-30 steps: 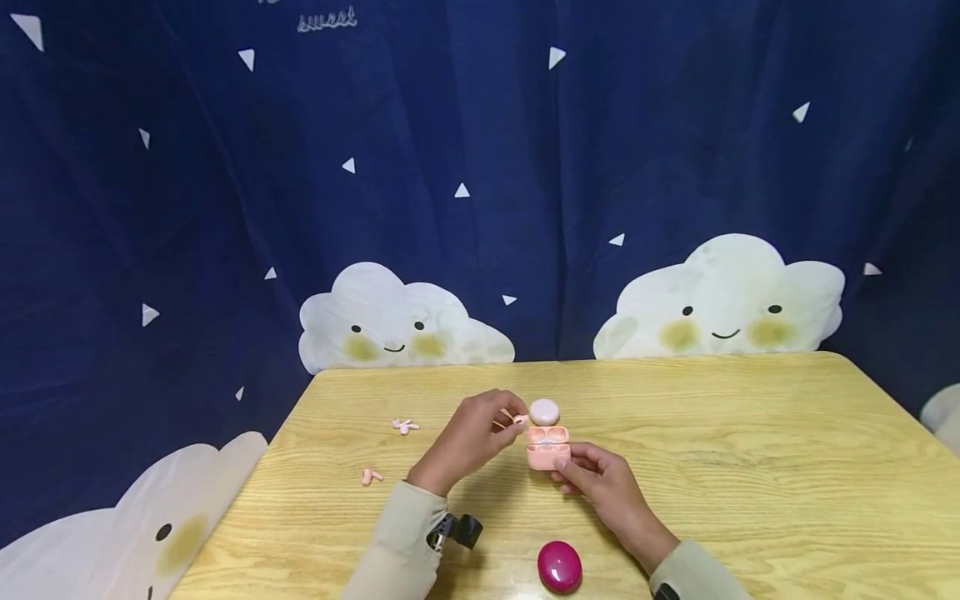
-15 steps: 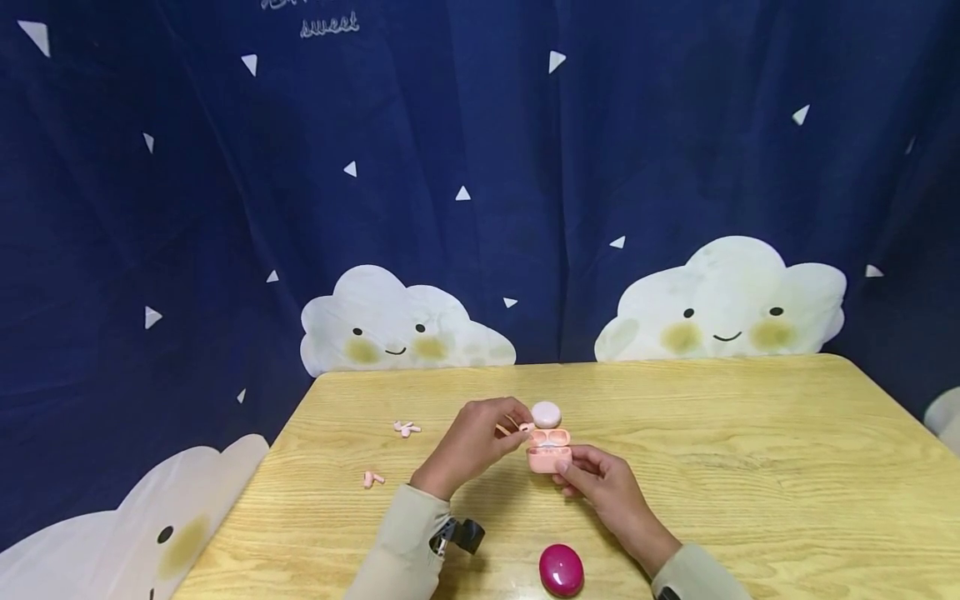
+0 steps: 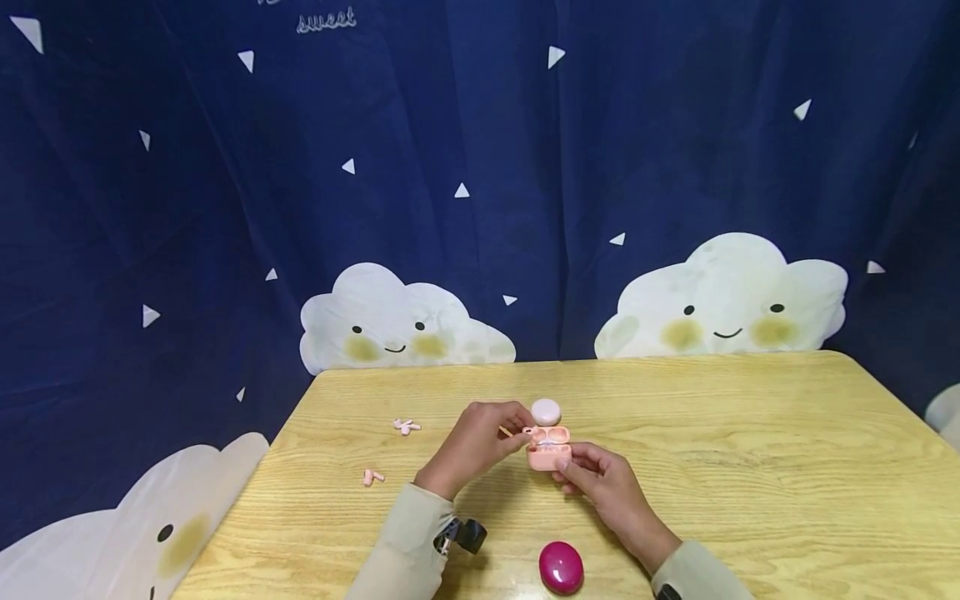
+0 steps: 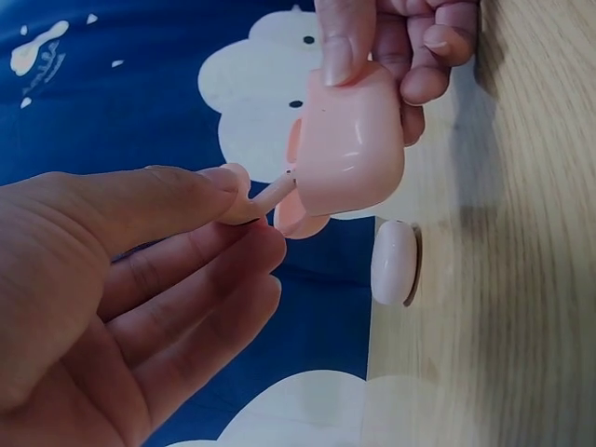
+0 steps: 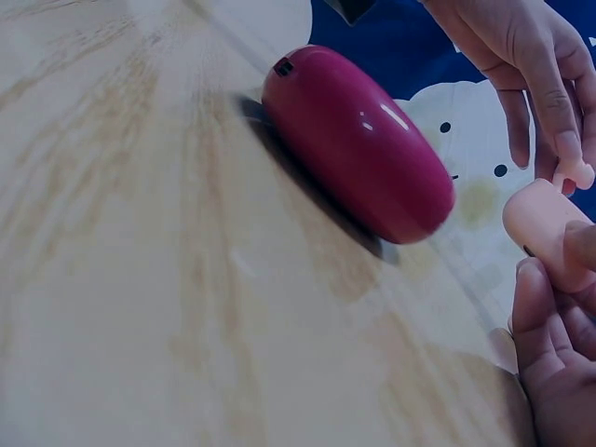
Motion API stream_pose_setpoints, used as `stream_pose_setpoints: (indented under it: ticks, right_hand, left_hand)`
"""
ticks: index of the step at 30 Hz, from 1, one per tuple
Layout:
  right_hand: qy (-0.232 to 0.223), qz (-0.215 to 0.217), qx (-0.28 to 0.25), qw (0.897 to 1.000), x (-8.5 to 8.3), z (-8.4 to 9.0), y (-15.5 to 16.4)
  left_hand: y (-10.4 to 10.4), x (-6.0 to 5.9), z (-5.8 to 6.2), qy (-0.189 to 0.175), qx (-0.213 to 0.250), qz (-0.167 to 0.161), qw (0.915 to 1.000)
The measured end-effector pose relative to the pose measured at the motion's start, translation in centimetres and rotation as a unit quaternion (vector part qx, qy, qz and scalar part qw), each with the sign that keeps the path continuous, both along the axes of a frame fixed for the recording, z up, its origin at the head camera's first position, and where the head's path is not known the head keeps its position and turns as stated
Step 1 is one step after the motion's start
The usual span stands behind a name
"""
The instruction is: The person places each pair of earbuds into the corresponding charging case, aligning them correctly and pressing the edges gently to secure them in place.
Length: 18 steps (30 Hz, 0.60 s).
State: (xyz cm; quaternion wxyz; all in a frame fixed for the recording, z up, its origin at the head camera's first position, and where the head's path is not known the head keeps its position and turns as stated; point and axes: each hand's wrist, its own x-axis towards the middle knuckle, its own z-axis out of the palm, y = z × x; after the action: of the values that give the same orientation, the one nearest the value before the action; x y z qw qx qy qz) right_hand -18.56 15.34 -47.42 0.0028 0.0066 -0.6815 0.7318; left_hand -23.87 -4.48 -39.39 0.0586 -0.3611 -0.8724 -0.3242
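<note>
I see the bench under both hands. My right hand curls its fingers round the open pink case, holding it just above the wood at mid-bench. My left hand pinches a pink earbud between thumb and fingertips, its stem touching the case's opening. A magenta case lies near my right wrist, a white case just behind the pink one, and two loose earbuds sit well left. Compared with a second ago, the earbud has come closer to the case.
</note>
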Motion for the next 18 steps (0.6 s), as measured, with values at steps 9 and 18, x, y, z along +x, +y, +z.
stream_pose_setpoints:
  ticks: [9,18]
  right_hand:
    - [-0.001,0.002,0.005,1.0,-0.02,0.08,-0.05]
    - [-0.006,0.0,0.009,1.0,0.04,0.19,-0.06]
  left_hand:
    - [0.09,0.02,-0.06,0.018,-0.027,0.007,0.9995]
    - [0.27,0.02,-0.24,0.026,-0.043,0.002,0.9988]
